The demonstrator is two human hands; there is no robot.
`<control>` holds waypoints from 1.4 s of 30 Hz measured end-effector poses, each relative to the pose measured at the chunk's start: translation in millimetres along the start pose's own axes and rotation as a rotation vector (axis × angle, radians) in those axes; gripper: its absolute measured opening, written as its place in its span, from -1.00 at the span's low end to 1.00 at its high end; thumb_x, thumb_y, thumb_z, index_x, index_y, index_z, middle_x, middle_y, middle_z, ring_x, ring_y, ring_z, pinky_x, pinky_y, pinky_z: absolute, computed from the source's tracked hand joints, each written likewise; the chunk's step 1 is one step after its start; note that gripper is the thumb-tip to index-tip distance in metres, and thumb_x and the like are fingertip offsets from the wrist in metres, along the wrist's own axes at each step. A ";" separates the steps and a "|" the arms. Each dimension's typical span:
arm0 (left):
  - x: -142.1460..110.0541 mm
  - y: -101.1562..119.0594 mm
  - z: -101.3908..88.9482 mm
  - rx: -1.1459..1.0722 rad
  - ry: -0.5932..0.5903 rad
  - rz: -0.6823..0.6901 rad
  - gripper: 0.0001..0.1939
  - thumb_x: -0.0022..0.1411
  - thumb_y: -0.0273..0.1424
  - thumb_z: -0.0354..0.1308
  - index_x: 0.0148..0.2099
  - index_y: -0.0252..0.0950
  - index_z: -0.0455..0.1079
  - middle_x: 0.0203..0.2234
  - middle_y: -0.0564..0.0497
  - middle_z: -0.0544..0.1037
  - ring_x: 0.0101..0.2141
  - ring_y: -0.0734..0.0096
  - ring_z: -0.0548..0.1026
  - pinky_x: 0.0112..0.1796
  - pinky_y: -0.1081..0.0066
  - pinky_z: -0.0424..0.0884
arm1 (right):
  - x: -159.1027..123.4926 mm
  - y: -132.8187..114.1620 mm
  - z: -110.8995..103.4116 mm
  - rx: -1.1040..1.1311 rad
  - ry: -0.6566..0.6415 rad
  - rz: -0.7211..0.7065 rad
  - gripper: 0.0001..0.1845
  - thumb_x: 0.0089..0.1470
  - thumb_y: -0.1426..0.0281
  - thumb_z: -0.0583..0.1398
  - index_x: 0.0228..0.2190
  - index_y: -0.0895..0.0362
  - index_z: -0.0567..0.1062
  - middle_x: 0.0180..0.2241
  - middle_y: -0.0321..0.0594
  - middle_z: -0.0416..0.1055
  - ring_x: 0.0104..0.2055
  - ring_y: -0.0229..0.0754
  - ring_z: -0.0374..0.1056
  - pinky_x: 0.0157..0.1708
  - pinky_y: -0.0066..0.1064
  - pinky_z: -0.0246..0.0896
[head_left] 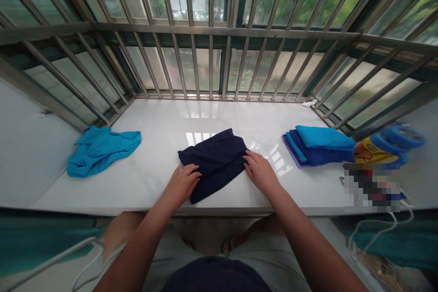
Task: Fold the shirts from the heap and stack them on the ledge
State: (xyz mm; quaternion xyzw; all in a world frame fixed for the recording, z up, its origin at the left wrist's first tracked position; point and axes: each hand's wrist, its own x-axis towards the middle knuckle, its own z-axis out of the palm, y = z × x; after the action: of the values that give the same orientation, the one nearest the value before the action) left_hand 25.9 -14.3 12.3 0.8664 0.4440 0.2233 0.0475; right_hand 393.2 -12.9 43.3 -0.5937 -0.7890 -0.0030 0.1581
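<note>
Reaching forward, your left hand (183,185) and right hand (260,172) rest apart, palms down on opposite edges of the folded navy garment (212,162), which lies flat between them on the white marble surface (143,164).

white marble sill (153,146) leaves passage between the crumpled turquoise cloth (102,150) and folded navy cloth (214,164); steel window bars (212,68) block the far side
</note>
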 end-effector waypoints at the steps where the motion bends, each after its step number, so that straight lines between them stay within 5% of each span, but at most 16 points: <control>1: -0.9 -8.7 -5.3 -0.002 0.051 -0.039 -0.73 0.52 -0.40 0.07 0.11 -0.16 0.56 0.17 -0.17 0.60 0.18 0.03 0.53 0.27 -0.13 0.37 | 3.4 0.5 0.2 -0.009 -0.003 0.001 -0.64 0.38 0.42 0.17 0.13 0.13 0.59 0.28 0.05 0.47 0.29 0.15 0.37 0.25 0.03 0.35; 6: -26.7 -16.8 -19.4 -0.016 0.225 -0.318 -0.75 0.55 -0.31 0.01 -0.09 -0.23 0.51 -0.19 -0.14 0.64 -0.12 0.07 0.59 -0.01 0.08 0.52 | 1.8 -54.6 11.7 0.071 0.014 -0.119 -0.69 0.39 0.41 0.19 0.09 0.09 0.59 0.12 0.00 0.55 0.14 0.06 0.42 0.15 -0.10 0.35; 12: -61.1 18.3 1.5 -0.093 0.142 -0.199 -0.75 0.44 -0.16 0.28 0.00 -0.20 0.54 -0.10 -0.12 0.66 -0.07 0.06 0.60 -0.02 0.09 0.53 | 24.7 -151.0 43.1 0.068 -0.141 -0.244 -0.44 0.33 0.26 0.33 0.28 0.09 0.43 0.22 0.04 0.46 0.19 0.08 0.35 0.08 -0.10 0.30; 14: -66.1 30.0 9.7 -0.067 0.151 -0.186 -0.72 0.42 -0.17 0.31 0.06 -0.20 0.55 -0.07 -0.14 0.66 -0.06 0.04 0.61 -0.03 0.07 0.55 | 39.6 -165.9 50.4 0.025 -0.214 -0.226 -0.53 0.35 0.25 0.31 0.21 0.12 0.47 0.16 0.03 0.49 0.14 0.08 0.36 0.03 -0.13 0.30; 17: -67.9 44.0 17.8 -0.054 0.159 -0.141 -0.79 0.47 -0.29 0.24 0.08 -0.18 0.53 0.02 -0.15 0.65 0.04 0.05 0.61 0.05 0.05 0.54 | 56.8 -170.8 52.6 0.000 -0.264 -0.214 -0.80 0.45 0.30 0.20 -0.02 0.10 0.56 0.00 -0.04 0.53 0.06 0.03 0.38 -0.03 -0.19 0.28; 20: -65.8 52.1 21.0 -0.040 0.185 -0.093 -0.78 0.50 -0.37 0.16 0.13 -0.17 0.50 0.13 -0.16 0.61 0.16 0.06 0.55 0.16 0.04 0.49 | 64.2 -166.5 47.0 0.000 -0.258 -0.201 -0.78 0.50 0.34 0.10 -0.07 0.08 0.56 -0.04 -0.08 0.54 0.03 0.00 0.39 -0.06 -0.22 0.26; 25: -58.2 55.0 16.8 0.098 0.315 -0.418 -0.43 0.41 -0.10 0.29 0.28 -0.34 0.36 0.16 -0.35 0.53 0.17 -0.16 0.50 0.12 -0.07 0.47 | 63.7 -166.9 40.9 0.008 -0.243 -0.196 -0.68 0.38 0.14 0.29 0.00 0.09 0.54 0.02 -0.06 0.51 0.07 0.04 0.37 -0.03 -0.20 0.28; 31: -50.2 58.7 6.5 0.098 0.115 -0.546 -0.89 0.46 -0.34 0.16 -0.06 -0.22 0.48 -0.21 -0.13 0.61 -0.15 0.01 0.56 -0.17 0.12 0.43 | 68.5 -169.7 49.3 0.030 -0.263 -0.194 -0.80 0.47 0.29 0.18 -0.07 0.11 0.57 -0.04 -0.05 0.53 0.03 -0.01 0.41 -0.04 -0.24 0.30; 38: -53.2 61.1 17.5 0.119 0.105 -0.223 -0.77 0.49 -0.42 0.11 0.08 -0.25 0.54 -0.15 -0.18 0.63 -0.12 0.02 0.58 -0.09 0.04 0.50 | 75.1 -164.5 50.5 0.071 -0.242 -0.117 -0.68 0.54 0.31 0.04 -0.02 0.14 0.57 -0.04 -0.03 0.55 0.00 -0.06 0.43 0.01 -0.27 0.30; 42: -59.3 57.3 24.4 0.070 0.059 -0.099 -0.61 0.44 -0.28 0.25 0.24 -0.25 0.50 0.18 -0.27 0.56 0.19 -0.13 0.52 0.21 -0.14 0.46 | 67.6 -163.2 46.2 0.100 -0.259 -0.221 -0.66 0.53 0.25 0.06 -0.09 0.08 0.61 -0.07 -0.08 0.57 0.01 -0.06 0.41 0.00 -0.28 0.27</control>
State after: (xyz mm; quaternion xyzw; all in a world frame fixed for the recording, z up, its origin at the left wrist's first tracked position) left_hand 49.2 -92.9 -13.9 0.8376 0.4950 0.2307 0.0150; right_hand 212.2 11.2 46.3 -0.4902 -0.8624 0.0952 0.0832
